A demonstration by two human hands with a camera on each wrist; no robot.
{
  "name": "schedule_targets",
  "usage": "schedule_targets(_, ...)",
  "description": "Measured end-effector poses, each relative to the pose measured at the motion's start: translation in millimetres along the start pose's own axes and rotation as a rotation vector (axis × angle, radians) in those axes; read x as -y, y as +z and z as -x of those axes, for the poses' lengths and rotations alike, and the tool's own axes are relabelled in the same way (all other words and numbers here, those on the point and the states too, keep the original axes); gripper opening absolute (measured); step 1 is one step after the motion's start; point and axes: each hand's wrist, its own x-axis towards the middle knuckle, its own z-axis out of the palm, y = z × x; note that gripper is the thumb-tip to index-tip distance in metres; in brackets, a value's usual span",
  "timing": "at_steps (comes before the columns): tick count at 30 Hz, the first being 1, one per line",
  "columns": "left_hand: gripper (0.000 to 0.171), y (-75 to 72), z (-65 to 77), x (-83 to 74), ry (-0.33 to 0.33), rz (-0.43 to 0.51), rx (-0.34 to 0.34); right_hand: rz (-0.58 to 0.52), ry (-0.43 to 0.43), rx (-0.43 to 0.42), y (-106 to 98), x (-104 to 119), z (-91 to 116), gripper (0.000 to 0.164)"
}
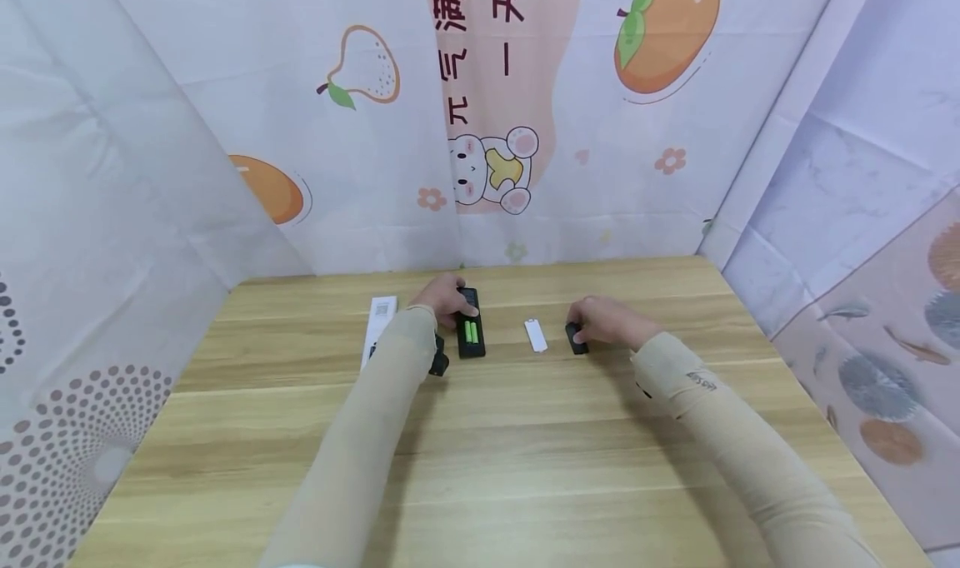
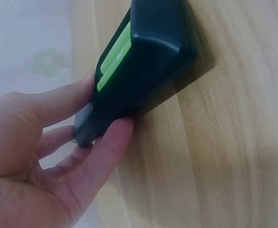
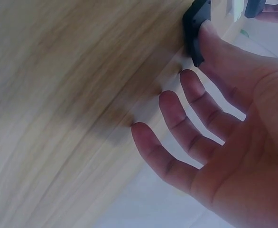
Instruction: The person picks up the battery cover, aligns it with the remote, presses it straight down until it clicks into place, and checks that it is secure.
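Observation:
A black remote control (image 1: 472,351) lies back side up on the table, two green batteries (image 1: 471,332) showing in its uncovered compartment. My left hand (image 1: 444,296) grips its far end, thumb on one side and fingers on the other, as the left wrist view (image 2: 44,142) also shows. Farther right, my right hand (image 1: 609,321) holds a small black battery cover (image 1: 579,347) near the tabletop. In the right wrist view the thumb presses on that cover (image 3: 194,33); three fingers are spread with their tips near the wood. The index finger is mostly hidden.
Between the hands lies a flat white cover (image 1: 536,335) with small tabs. A long white object (image 1: 380,318) with a printed label is left of my left hand, partly hidden by the sleeve. Printed curtains (image 1: 375,176) hang behind the wooden table (image 1: 525,451) and at its sides.

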Motion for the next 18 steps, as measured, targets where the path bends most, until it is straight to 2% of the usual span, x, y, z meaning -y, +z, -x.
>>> schedule_targets(11,0.078,3.8,2.6,4.9,0.036,0.033,-0.030,0.013,0.002,0.013,1.6,-0.7,-2.5,0.016)
schedule_targets(18,0.077,5.0,0.1,4.9,0.036,0.024,-0.027,-0.057,0.032,0.042,1.3,-3.2,-2.7,0.019)
